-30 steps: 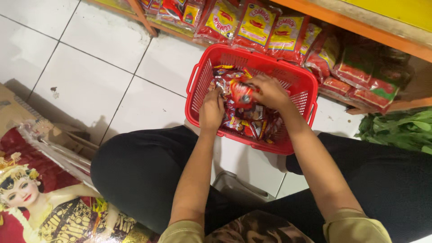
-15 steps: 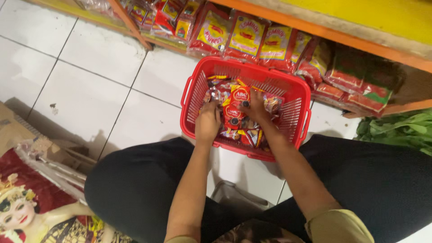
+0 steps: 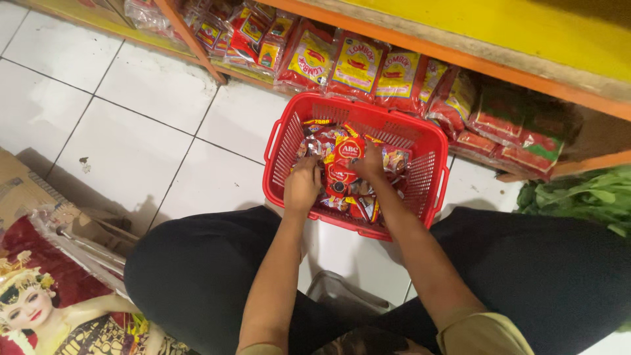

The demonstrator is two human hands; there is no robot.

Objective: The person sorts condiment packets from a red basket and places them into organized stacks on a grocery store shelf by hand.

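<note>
A shop — shelf (image 3: 460, 56) stocked with packets (image 3: 358, 66), red basket (image 3: 282, 141) below.

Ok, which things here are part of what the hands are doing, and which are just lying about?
In hand: red basket, red sachets inside it, left hand, right hand.
Lying about: shelf packets, leafy greens, printed poster, cardboard.

White floor tiles (image 3: 138, 125) with dark grout run up to a low orange-edged shelf (image 3: 499, 66) with a yellow top; leafy greens (image 3: 585, 197) lie just below the shelf's right end.
</note>
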